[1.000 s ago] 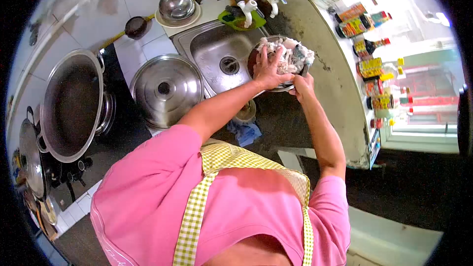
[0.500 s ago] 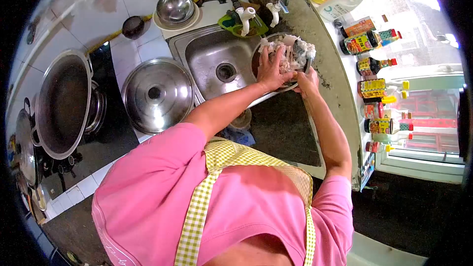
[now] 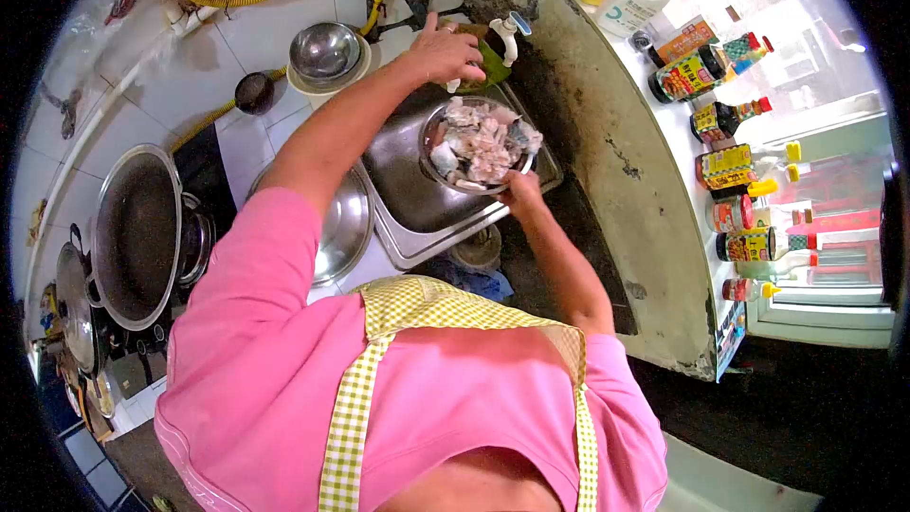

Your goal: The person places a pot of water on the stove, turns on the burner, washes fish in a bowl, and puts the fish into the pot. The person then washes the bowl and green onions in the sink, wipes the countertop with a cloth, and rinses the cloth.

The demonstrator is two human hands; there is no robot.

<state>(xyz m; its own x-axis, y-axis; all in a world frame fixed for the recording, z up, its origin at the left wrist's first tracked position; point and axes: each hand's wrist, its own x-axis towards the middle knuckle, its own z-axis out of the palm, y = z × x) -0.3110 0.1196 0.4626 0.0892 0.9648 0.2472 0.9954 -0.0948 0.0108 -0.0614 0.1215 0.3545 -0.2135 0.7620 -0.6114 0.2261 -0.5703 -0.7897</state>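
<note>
A metal bowl (image 3: 434, 163) filled with pale pieces of raw fish (image 3: 483, 140) is over the right part of the steel sink (image 3: 403, 185). My right hand (image 3: 519, 190) grips its near right rim, fingers partly hidden below. My left hand (image 3: 445, 53) is over the left white tap (image 3: 453, 85), fingers curled on its top; the handle is hidden under them. A second white tap (image 3: 510, 38) with a blue handle is to the right, and a green dish (image 3: 493, 66) lies behind the taps.
Metal bowls (image 3: 324, 51) are stacked left of the sink, near a large metal lid (image 3: 343, 228) partly behind my left arm. A big pan (image 3: 137, 237) is on the stove. Several sauce bottles (image 3: 725, 169) line the windowsill. A yellow hose (image 3: 256, 0) runs along the wall.
My left hand has left the fish and moved up to the left tap. The bowl has shifted left over the sink, held by my right hand. The view has moved slightly.
</note>
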